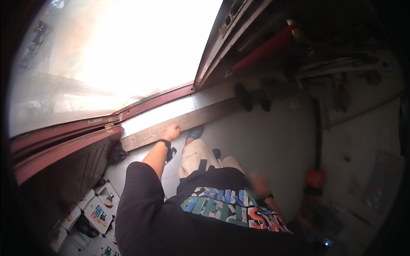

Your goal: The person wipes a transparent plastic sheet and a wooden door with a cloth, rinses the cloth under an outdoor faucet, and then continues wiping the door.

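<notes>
My left hand (173, 132), a black band on its wrist, swings in front of my left leg with its fingers curled in. Nothing shows between them. Below it in the picture runs a wooden board or strip (150, 132) on the tiled floor, along the inside of a doorway; the hand appears above it, and I cannot tell any contact. My right hand (261, 185) is blurred beside the printed front of my black T-shirt (221, 204). Whether its fingers are closed is not clear, and no held thing shows.
A reddish door frame (157, 99) borders the bright doorway. The dark door leaf (73, 160) stands at left, near a white cube rack (97, 214) with printed panels. Dark shoes (243, 96) lie by the right wall, below a red long object (264, 48). A red item (315, 178) lies right.
</notes>
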Motion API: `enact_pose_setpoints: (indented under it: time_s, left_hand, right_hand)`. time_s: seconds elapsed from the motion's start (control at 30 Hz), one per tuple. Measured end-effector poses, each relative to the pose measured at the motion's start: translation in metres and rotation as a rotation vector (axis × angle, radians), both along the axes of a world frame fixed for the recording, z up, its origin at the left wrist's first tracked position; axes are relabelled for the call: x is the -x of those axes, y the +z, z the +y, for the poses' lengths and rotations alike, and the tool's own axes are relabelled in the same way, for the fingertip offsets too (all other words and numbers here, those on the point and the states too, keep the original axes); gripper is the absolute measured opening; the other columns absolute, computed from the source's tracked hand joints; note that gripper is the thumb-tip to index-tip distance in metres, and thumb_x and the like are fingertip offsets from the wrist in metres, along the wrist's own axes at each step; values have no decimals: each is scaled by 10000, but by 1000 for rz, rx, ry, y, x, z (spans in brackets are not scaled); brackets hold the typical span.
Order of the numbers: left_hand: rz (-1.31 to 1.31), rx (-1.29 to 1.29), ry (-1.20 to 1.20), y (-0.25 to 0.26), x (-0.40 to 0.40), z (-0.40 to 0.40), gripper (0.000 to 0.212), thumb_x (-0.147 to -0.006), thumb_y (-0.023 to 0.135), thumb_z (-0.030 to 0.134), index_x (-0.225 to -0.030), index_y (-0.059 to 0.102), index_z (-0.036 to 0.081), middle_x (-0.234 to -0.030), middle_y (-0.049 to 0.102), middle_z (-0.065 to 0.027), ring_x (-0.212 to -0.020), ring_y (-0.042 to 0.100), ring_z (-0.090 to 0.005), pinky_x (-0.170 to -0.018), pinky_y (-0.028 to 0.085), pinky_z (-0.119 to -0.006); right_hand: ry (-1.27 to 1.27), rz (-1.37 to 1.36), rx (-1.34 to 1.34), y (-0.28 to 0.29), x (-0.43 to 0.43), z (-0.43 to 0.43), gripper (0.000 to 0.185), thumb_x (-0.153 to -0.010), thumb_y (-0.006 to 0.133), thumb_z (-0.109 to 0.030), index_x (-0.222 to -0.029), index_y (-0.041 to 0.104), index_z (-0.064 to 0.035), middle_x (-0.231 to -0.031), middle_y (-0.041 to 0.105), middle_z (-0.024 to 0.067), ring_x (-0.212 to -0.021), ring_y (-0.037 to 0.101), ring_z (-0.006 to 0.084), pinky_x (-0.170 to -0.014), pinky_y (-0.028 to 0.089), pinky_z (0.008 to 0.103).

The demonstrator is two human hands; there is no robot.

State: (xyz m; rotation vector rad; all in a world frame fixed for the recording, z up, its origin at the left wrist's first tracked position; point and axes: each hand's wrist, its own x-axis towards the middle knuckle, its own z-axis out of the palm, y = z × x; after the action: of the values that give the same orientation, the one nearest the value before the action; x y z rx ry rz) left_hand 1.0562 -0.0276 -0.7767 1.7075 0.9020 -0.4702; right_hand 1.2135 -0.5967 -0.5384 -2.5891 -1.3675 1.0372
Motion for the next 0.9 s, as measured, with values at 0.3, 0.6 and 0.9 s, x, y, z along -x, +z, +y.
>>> enact_pose_setpoints:
  time_s: [0.3, 0.6, 0.9]
  left_hand:
    - [92, -56, 445, 78, 105, -99, 241, -872, 560, 136, -993, 696, -22, -855, 735, -137, -697, 735, -228, -687, 586, -336]
    - [-104, -119, 700, 160, 128, -188, 281, -924, 564, 139, -1144, 636, -21, -963, 725, -166, -751, 729, -229, -690, 580, -330]
    - [-104, -264, 812, 194, 215, -222, 269, -909, 577, 127, -1114, 653, -30, -950, 722, -168, -736, 717, -228, -668, 589, -333]
  right_hand:
    - [265, -115, -421, -101, -57, -30, 492, -798, 743, -298, -1215, 584, -90, -1220, 566, 179, -1152, 538, 381, -986, 431, 482]
    - [418, -45, -561, -264, -75, -76, 352, -952, 542, -191, -1282, 591, -77, -1273, 595, 149, -1220, 554, 310, -1074, 413, 442]
    - [-341, 551, 1, -169, -51, 15, 436, -910, 633, -396, -1117, 690, -17, -1089, 696, 196, -1002, 660, 348, -878, 500, 411]
